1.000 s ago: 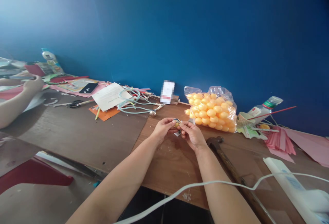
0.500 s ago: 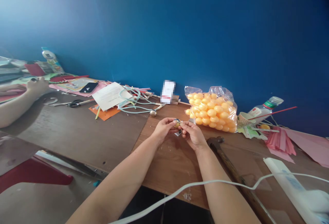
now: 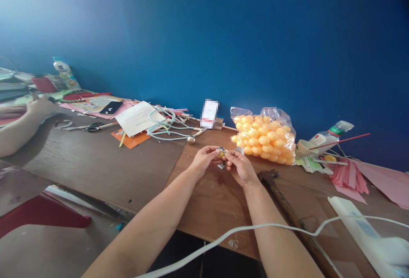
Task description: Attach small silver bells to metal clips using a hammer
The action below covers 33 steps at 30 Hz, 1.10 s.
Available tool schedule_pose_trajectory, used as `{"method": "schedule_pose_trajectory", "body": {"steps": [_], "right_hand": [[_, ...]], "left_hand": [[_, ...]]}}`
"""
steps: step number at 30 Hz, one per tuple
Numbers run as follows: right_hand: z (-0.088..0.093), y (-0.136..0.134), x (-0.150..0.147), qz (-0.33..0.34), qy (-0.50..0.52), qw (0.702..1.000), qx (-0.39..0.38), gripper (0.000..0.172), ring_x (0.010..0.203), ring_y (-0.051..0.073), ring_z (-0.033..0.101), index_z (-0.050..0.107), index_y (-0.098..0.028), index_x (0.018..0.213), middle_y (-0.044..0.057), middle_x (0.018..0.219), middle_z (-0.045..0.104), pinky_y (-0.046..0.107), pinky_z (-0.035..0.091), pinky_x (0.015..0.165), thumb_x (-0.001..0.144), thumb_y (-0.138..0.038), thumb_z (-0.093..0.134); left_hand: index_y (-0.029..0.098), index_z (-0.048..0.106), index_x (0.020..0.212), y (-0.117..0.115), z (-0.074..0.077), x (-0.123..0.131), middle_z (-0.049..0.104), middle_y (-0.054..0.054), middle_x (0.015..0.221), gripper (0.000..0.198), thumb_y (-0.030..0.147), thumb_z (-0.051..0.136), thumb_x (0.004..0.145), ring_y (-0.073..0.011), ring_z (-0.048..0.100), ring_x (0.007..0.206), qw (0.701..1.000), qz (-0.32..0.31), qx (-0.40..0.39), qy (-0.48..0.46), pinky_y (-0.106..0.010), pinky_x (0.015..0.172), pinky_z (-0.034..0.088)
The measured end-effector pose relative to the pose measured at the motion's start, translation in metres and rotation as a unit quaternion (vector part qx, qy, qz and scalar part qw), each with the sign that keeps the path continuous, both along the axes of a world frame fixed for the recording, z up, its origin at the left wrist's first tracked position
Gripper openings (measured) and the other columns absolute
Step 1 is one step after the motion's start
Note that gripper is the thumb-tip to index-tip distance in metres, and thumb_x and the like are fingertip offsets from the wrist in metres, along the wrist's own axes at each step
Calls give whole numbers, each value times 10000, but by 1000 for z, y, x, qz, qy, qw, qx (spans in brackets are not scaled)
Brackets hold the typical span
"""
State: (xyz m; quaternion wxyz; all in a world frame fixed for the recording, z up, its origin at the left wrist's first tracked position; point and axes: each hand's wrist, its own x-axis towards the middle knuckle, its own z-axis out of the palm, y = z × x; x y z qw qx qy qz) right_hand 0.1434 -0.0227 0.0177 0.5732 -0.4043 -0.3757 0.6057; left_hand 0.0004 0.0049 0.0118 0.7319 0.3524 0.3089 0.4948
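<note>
Between my hands, just over the wooden table point(image 3: 204, 201), is a small shiny metal ball point(image 3: 221, 153), silver with a yellowish tone. My left hand point(image 3: 206, 160) is closed, pinching the ball from the left. Closed as well, my right hand point(image 3: 240, 166) grips its right side with thumb and fingertips, which partly cover it. Under the fingertips a small white-and-dark piece shows, too small to name. A similar silver ball point(image 3: 191, 140) lies behind my left hand, by the end of a pale blue cord point(image 3: 172, 138).
Behind my right hand stands a bag of orange balls point(image 3: 263, 140). A hammer point(image 3: 281, 201) lies beside my right forearm; a white cable point(image 3: 236, 229) crosses over both arms. A power strip point(image 3: 354, 222) is at right, scissors point(image 3: 94, 127) and a co-worker's hand point(image 3: 40, 107) at left.
My hands keep nearly the same hold on the ball, with little visible movement. At left the co-worker's hand has shifted slightly left.
</note>
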Motion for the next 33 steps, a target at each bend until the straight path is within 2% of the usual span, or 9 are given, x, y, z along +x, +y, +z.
{"method": "schedule_pose_trajectory", "body": {"steps": [9,24,33], "right_hand": [[-1,0,1,6,-4,1000,2,258,471,37,454,654,-166,719,-6,659,644,142,421,409,602,-305,837],[1,0,0,9,4,1000,-9,222,464,42,456,660,-162,698,-1,661,646,153,427,411,613,-276,830],[1,0,0,4,10,1000,-13,221,463,41,448,656,-162,689,-6,650,639,152,417,405,604,-266,832]], "left_hand": [[88,615,929,-1,2,-1,687,-99,881,178,167,679,783,-144,678,696,1000,0,-3,2,-282,693,565],[91,620,908,1,0,0,682,-93,846,227,211,726,746,-140,673,688,1000,-1,3,7,-300,713,562],[82,612,910,-1,4,0,672,-80,831,171,161,685,777,-135,672,680,1000,8,1,13,-273,679,562]]}}
